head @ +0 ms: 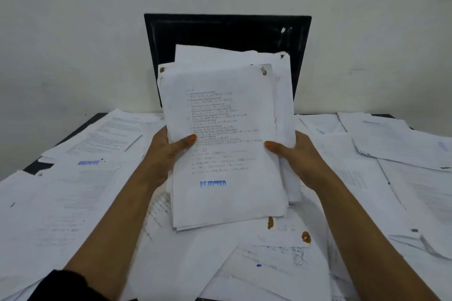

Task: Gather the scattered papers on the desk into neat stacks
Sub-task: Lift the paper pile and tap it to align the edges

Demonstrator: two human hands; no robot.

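**Both hands on the bundle, held up over the desk**

Head view: you hold a stack of papers (pixel 225 134) upright in front of you, lifted off the desk (pixel 73 134). Your left hand (pixel 166 154) grasps the stack's edge at 9 o'clock, thumb pressed across the front sheet; your right hand (pixel 293 154) grasps the opposite edge at 3 o'clock, thumb likewise on the front. The sheets in the bundle are uneven — corners and edges stick out at the top and along the right side. The front page carries printed lines and a blue "REJECTED" stamp (pixel 212 184) near its lower part.

Loose papers (pixel 73 193) lie scattered over the desk all around, overlapping at many angles — at 9 o'clock, at 3 o'clock and at 6 o'clock beneath the bundle. At 12 o'clock, behind the stack, a black monitor (pixel 220 32) stands against the pale wall (pixel 73 32).
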